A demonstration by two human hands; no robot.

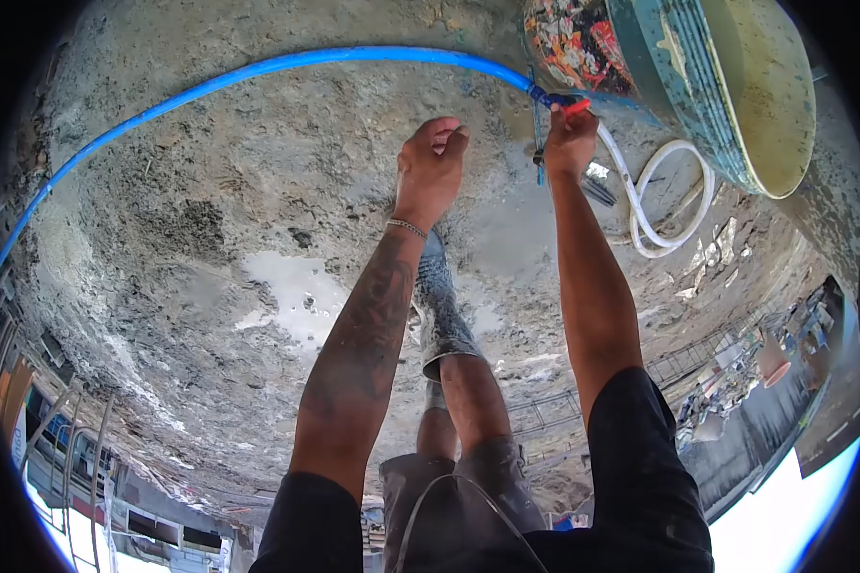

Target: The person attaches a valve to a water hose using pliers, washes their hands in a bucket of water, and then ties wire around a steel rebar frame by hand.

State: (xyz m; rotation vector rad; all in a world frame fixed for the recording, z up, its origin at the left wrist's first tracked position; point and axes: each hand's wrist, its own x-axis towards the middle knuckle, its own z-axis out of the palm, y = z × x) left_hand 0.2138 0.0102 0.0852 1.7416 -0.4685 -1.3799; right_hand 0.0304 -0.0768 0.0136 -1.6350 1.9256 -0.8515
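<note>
My right hand [570, 148] is closed on the red handle [577, 107] of a small valve. The valve's dark blue body [548, 97] joins the end of a bright blue hose [354, 54], which arcs away to the left. My left hand [433, 172], with a chain bracelet at the wrist, is held apart from the valve, its fingers curled in and nothing seen in them. A white hose [652, 244] lies looped on the ground beside my right hand.
A large blue-green bucket [702, 105], pale inside, lies tilted at the upper right. The ground is rough and muddy, with a pale puddle [296, 296]. My boot [440, 296] stands below my hands. Rubble [736, 368] lies at the right, a metal ladder [96, 458] at lower left.
</note>
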